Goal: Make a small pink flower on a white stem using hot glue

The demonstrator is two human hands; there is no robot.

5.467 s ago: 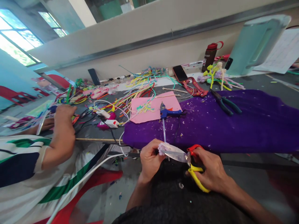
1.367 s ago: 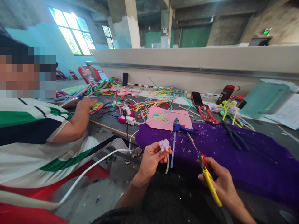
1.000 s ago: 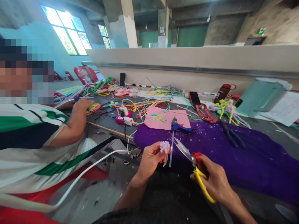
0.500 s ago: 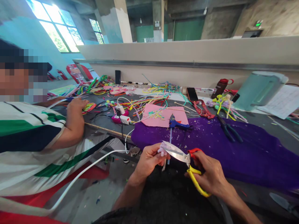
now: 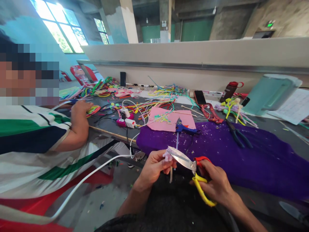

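My left hand [image 5: 154,167] pinches a small pale lilac fuzzy piece [image 5: 167,156], which looks like bent pipe cleaner; a light stem hangs below the fingers. My right hand [image 5: 216,180] is closed around the red and yellow handles of a pair of scissors [image 5: 183,159]. The blades point left, their tips against the upper part of the lilac piece. Whether they cut into it I cannot tell. Just beyond my hands, a blue hot glue gun [image 5: 185,130] with a clear glue stick lies across a pink sheet [image 5: 159,117] and a purple cloth [image 5: 222,154].
Pliers [image 5: 238,135] lie on the cloth at the right. Behind are a phone [image 5: 200,97], a brown bottle [image 5: 229,90], a teal jug [image 5: 272,95] and colourful pipe cleaners [image 5: 156,104]. A power strip [image 5: 126,122] sits left of the sheet. A co-worker [image 5: 36,129] sits at the left.
The stem under my left hand now hangs lower and straighter. The scissors stay at the lilac piece, with their blades a little changed in angle. The whole view has shifted slightly.
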